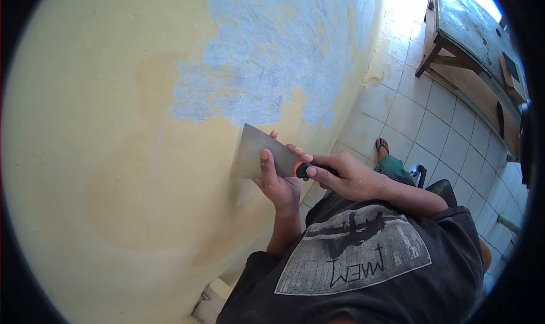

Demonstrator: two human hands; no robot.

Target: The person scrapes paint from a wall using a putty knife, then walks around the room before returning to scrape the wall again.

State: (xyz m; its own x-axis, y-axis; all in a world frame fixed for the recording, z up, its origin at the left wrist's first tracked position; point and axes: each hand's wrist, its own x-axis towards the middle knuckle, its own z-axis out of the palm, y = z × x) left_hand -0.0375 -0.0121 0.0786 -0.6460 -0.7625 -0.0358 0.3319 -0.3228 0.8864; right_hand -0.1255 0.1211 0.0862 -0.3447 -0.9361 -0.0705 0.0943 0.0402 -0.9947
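Note:
A wide scraper with a flat metal blade and a black and orange handle is held in front of the wall. My right hand is closed around the handle, its thumb lying along it. The blade is pinched by my left hand, with the thumb on the near face and the other fingers partly hidden behind. Beyond the blade's corner, the yellow wall has a large patch of bare blue with ragged edges and streaks of yellow left in it.
A worn table stands at the upper right on a white tiled floor. Pale flakes lie along the wall's foot. My bare foot rests on the tiles. A pale block-like object sits low by the wall.

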